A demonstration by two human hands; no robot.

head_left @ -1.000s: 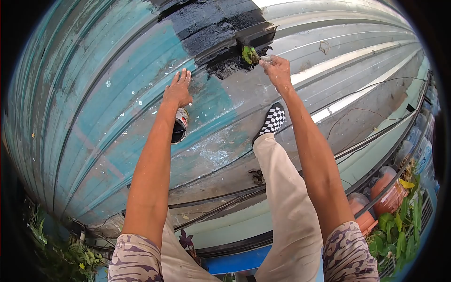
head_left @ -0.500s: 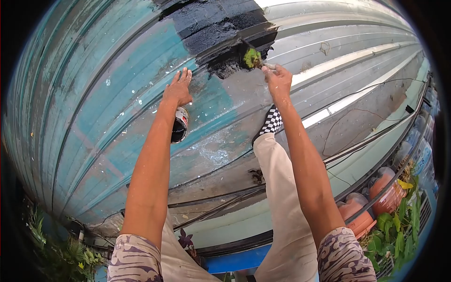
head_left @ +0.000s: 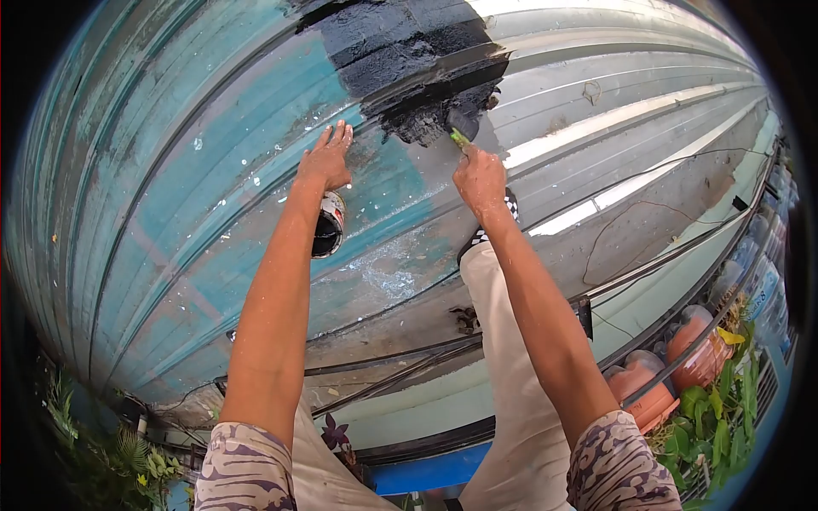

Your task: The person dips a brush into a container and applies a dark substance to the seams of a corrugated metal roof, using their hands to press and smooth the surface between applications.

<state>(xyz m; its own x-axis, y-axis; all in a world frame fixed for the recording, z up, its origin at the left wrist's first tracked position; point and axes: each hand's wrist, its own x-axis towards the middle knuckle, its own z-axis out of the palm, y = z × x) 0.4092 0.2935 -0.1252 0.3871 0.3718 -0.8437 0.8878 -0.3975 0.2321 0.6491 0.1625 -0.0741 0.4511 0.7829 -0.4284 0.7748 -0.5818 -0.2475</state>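
Note:
My left hand lies with its fingers stretched out on the faded teal corrugated metal roof. Just below it, a can with a smeared label leans on its side, dark paint visible in its mouth. In my right hand is a paintbrush, its handle green near the head and mostly hidden by my fingers. The dark bristles touch the lower right end of a wet black paint patch on the roof ribs.
My checkered shoe rests on the roof behind my right hand. Thin wires run along the right side. Past the roof edge are orange pots, leafy plants and plastic bottles. A blue surface shows below, between my legs.
My right hand has moved down and left, and the brush now shows its dark head instead of its green part. More black covers the patch's lower edge. My left hand stays put.

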